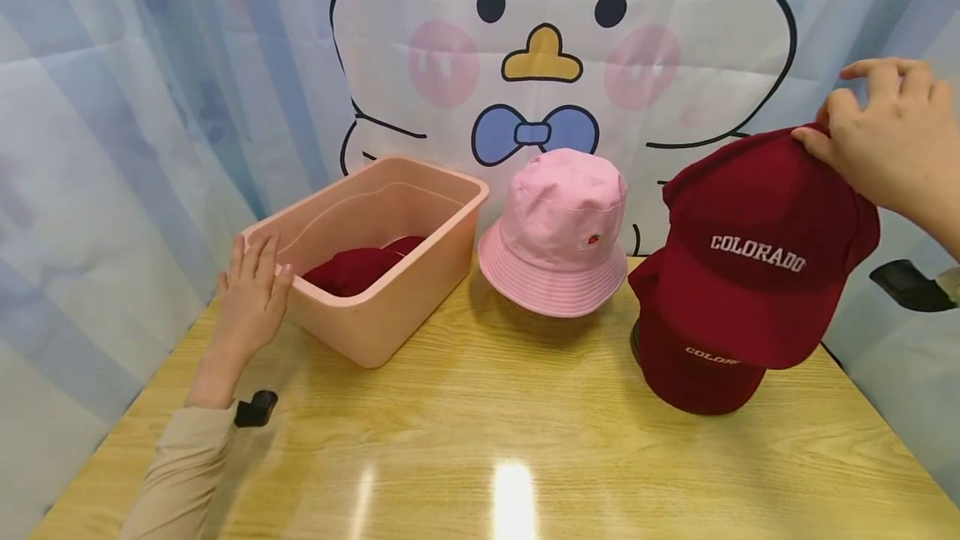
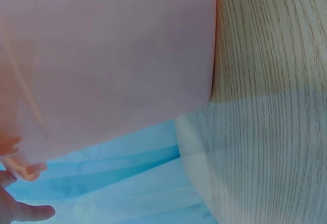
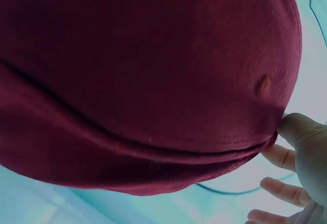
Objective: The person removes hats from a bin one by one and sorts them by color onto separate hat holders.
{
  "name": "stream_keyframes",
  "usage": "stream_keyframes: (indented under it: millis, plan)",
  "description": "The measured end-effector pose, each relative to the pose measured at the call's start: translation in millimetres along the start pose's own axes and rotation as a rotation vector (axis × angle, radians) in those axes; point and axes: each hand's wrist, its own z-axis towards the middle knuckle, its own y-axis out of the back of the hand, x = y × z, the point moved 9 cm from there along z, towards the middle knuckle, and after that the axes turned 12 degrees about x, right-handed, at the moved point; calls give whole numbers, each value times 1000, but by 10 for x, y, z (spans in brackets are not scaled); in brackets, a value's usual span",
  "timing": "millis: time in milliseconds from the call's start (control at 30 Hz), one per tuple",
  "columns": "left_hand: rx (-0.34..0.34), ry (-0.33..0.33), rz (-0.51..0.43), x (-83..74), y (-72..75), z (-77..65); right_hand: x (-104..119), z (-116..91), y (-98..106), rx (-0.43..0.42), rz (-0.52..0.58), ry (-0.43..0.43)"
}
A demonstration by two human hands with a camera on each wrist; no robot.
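My right hand (image 1: 892,127) pinches the crown of a dark red baseball cap (image 1: 765,273) lettered COLORADO and holds it up at the right. In the right wrist view, thumb and finger grip a fold of the cap (image 3: 153,81). Below and partly behind it, a second red COLORADO cap (image 1: 697,386) is mostly covered. My left hand (image 1: 251,294) rests with extended fingers on the near left rim of a pink plastic bin (image 1: 420,294). Inside the bin lies a dark red cap (image 1: 356,269). The left wrist view shows mainly the bin's side (image 2: 112,55).
A pink bucket hat (image 1: 566,223) with a strawberry patch stands between the bin and the red caps. Everything sits on a wooden table (image 1: 450,432). A curtain (image 1: 195,65) with a cartoon figure hangs right behind the table.
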Motion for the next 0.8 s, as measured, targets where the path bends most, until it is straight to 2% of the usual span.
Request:
stream_keyframes:
  millis: [100,300,500,633,800]
  plan:
    - [4,3,1,2,-5,-7,107,-71,-85,1,13,65]
    - [6,7,5,-7,0,-15,258,-261,-217,-88,99,154]
    - [10,8,2,-9,-4,-26,455,-539,-367,-188,164,247]
    - [12,7,-7,-5,-5,-20,572,-665,-377,-248,186,306]
    - [18,11,-8,8,-1,-9,615,-703,-352,-252,183,318]
